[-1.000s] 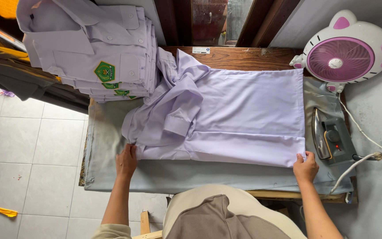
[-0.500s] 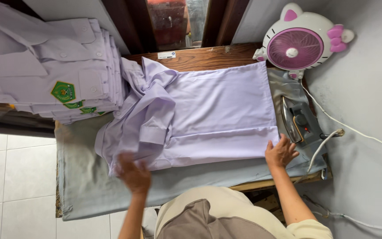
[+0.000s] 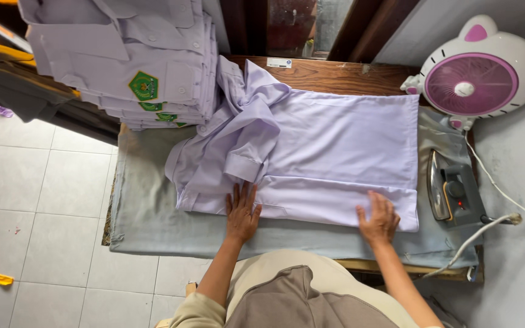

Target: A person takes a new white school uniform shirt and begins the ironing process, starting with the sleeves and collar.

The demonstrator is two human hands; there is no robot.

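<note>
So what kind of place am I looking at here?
Likely a home or small-shop ironing station: a padded ironing table with a lilac shirt spread flat, an electric iron beside it, and a stack of folded matching shirts.

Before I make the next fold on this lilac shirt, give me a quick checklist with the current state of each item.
1. Left hand flat on the shirt near edge: ok.
2. Right hand flat on the folded hem strip: ok.
3. Shirt body smooth: ok; sleeve bunched at the left end: not ok.
4. Iron off the fabric, parked at the right end of the grey pad: ok.
5. Iron cord free of the shirt: ok.
6. Iron heat: cannot tell.
</note>
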